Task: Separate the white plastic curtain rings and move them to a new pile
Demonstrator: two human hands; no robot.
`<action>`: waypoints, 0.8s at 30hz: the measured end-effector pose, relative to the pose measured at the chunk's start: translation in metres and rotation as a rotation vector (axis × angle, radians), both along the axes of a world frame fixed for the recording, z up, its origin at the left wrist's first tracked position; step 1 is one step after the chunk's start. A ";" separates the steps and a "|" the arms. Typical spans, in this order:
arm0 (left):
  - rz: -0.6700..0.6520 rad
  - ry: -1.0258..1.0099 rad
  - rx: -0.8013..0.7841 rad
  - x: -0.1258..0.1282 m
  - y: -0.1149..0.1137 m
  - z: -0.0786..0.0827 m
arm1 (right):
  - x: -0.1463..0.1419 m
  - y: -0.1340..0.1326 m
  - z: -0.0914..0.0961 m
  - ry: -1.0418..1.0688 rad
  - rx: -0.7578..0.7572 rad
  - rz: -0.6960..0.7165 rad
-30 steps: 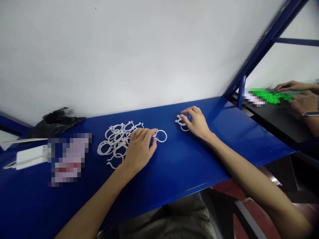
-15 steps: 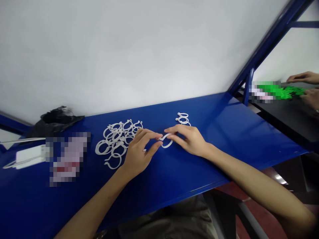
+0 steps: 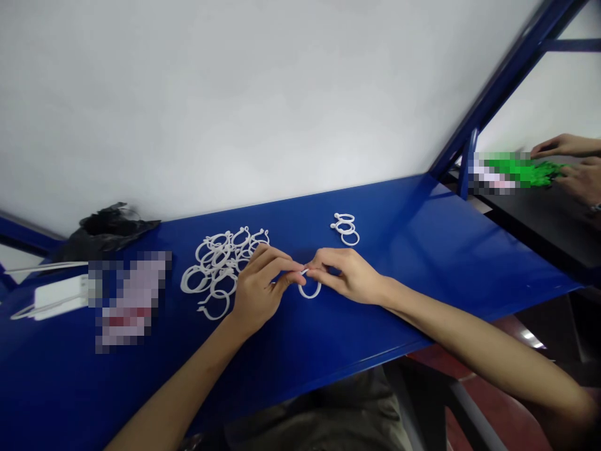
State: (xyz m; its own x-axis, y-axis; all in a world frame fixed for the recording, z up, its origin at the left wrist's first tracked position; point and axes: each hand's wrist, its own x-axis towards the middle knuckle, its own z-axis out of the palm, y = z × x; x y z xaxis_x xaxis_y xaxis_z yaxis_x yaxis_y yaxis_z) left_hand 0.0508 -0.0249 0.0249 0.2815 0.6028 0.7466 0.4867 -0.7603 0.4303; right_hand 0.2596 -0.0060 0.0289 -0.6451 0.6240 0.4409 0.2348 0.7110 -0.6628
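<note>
Between my two hands is a white plastic ring [image 3: 310, 295], its curved lower part hanging below the fingertips. My left hand [image 3: 263, 285] pinches it from the left, and my right hand [image 3: 350, 275] pinches it from the right. The fingertips nearly meet and hide the top of the ring. Left of my left hand lies a loose pile of similar white rings [image 3: 220, 257], several with small eyelets and open ends. Beyond my right hand, a small group of white rings [image 3: 345, 227] overlaps on the blue table [image 3: 300, 363].
A black plastic bag [image 3: 110, 228] sits at the back left. Nearer are a white box-shaped device with cables [image 3: 61, 297] and a blurred-out pinkish item [image 3: 136, 297]. A blue frame post [image 3: 498, 88] rises at right. Beyond it, another person's hands [image 3: 577, 169] handle green pieces [image 3: 539, 172].
Both hands have moved slightly toward me and closer together, with the ring turned so its loop hangs down. The ring group beyond my right hand is more exposed.
</note>
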 end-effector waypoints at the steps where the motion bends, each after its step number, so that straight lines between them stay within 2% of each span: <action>1: -0.007 -0.008 -0.011 0.001 -0.001 0.001 | 0.000 -0.001 0.000 0.002 0.013 0.008; 7: -0.044 0.000 -0.028 0.001 0.000 0.002 | -0.001 -0.005 -0.002 -0.028 0.112 0.053; 10: 0.036 0.145 -0.036 -0.004 0.008 -0.007 | 0.001 0.004 -0.005 -0.067 0.145 -0.017; 13: 0.276 0.358 -0.041 -0.015 0.018 -0.018 | 0.012 0.023 -0.008 -0.092 0.204 -0.178; 15: 0.458 0.472 -0.042 -0.025 0.024 -0.024 | 0.027 0.039 -0.011 -0.109 0.235 -0.341; 17: 0.561 0.537 -0.036 -0.034 0.027 -0.027 | 0.045 0.056 -0.012 -0.171 0.223 -0.512; 20: 0.571 0.625 -0.049 -0.041 0.029 -0.030 | 0.070 0.073 -0.012 -0.342 0.159 -0.729; 24: 0.493 0.642 -0.003 -0.040 0.027 -0.030 | 0.086 0.082 -0.011 -0.477 0.038 -0.830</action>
